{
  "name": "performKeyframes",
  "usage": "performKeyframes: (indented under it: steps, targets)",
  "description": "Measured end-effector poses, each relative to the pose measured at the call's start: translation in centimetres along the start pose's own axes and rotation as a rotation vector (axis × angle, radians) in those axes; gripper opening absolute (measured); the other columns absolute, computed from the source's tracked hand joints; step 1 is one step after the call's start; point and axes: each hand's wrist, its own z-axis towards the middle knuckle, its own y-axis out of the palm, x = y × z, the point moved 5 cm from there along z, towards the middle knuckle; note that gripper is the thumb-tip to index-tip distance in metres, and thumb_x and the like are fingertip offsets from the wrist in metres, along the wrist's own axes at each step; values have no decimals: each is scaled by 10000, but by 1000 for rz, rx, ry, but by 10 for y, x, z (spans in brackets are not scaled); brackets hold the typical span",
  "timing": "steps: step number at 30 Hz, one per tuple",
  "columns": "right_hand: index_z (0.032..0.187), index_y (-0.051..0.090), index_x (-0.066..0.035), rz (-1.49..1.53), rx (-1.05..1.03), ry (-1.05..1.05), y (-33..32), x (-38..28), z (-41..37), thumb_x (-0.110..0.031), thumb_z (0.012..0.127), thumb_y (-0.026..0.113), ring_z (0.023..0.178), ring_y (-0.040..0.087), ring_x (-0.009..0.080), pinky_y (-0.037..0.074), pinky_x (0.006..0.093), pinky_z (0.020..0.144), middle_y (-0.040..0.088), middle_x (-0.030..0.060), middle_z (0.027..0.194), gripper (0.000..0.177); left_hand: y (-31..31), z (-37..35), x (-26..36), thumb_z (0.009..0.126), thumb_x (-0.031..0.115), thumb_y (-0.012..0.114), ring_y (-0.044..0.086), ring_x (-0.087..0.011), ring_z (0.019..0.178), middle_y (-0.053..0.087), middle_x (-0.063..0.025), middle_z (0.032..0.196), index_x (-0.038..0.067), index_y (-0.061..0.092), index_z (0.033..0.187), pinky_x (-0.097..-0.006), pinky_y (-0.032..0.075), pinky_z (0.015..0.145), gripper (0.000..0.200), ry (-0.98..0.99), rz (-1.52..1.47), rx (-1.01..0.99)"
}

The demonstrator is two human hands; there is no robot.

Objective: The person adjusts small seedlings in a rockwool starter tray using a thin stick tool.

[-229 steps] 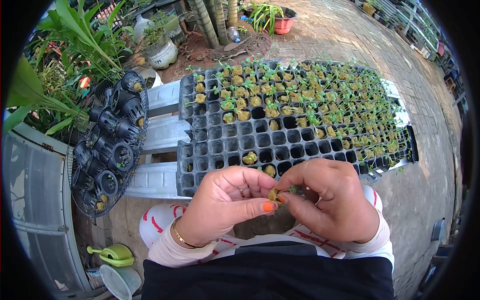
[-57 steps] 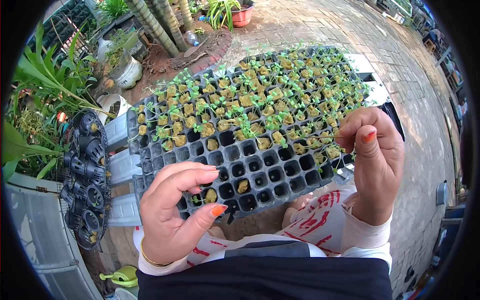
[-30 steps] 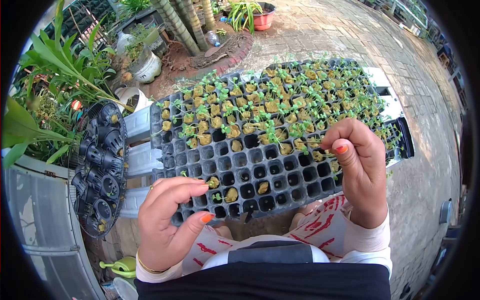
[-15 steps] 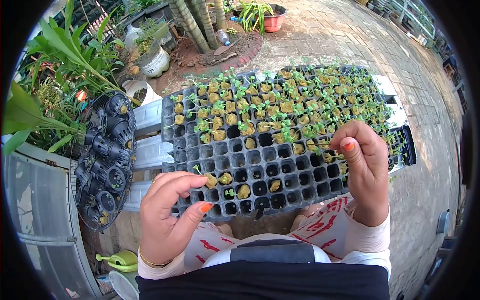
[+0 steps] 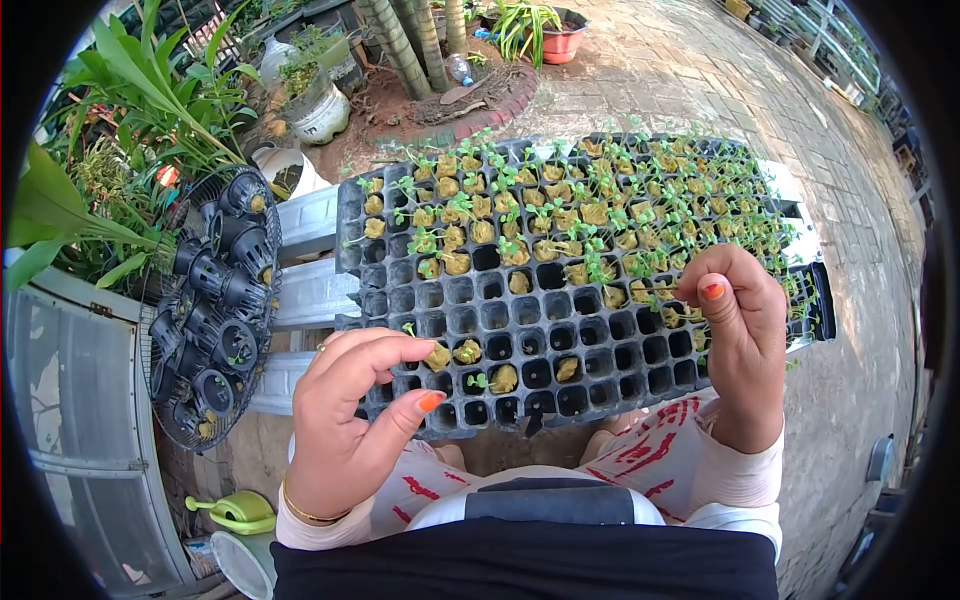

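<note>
A black seedling tray [image 5: 530, 312] lies across a slatted metal bench before me, many cells filled with tan sponge plugs bearing small green seedlings. My left hand [image 5: 345, 425] hovers over the near left corner, thumb and forefinger apart with a gap between them. Right by its forefinger is a sponge plug [image 5: 437, 358]. A sponge plug [image 5: 503, 379] with a seedling and another plug [image 5: 568, 370] sit in the near rows. Above the tray's right part, my right hand [image 5: 742, 335] has its thumb and forefinger pinched together; anything between them is hidden.
On the left, a black mesh basket [image 5: 168, 390] holds several black net pots [image 5: 240, 345], on the metal bench [image 5: 305, 295]. A green watering can [image 5: 240, 512] stands lower left. Beyond the tray are a white bucket [image 5: 318, 118], plant trunks and a red pot [image 5: 565, 45].
The view has shifted slightly, so the tray and basket appear a little to the right. Both hands keep nearly the same pose, the left still apart at the fingers, the right still pinched.
</note>
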Motion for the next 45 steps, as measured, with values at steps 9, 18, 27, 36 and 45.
performKeyframes:
  steps: [9,18,27,36,45]
  targets:
    - [805,571,28,-5,11,-7,0,0,0,-168,923,572,675,531,133,425,248,628,579,58,730,229,-3,0,-5,749,120,744,556,-171,814,637,-96,967,31,660,1006,-263,449,665,284,-5,-21,33]
    - [801,570,23,-58,20,-9,-1,1,1,-156,907,588,651,514,151,411,262,604,564,68,711,209,-2,0,-7,743,102,742,547,-161,814,639,-93,980,19,651,1007,-258,441,688,292,-36,-31,34]
    - [798,567,8,-32,54,-52,-2,0,1,-170,904,594,625,490,150,395,268,588,555,61,693,209,2,2,-3,747,87,728,539,-155,796,628,-90,937,6,650,999,-253,434,684,276,-50,-34,50]
    - [838,583,8,65,-121,-135,35,-38,7,-64,866,593,693,535,186,424,281,642,575,85,761,78,-14,29,-13,814,16,614,489,-99,677,574,-49,813,-34,634,992,-234,402,619,186,-103,120,-44]
    - [839,590,16,-112,-251,-298,115,-49,37,-2,824,588,721,587,247,457,325,662,601,128,759,24,-14,45,-47,819,17,588,567,-172,706,604,-112,839,-20,635,1003,-286,454,664,194,-15,308,-141]
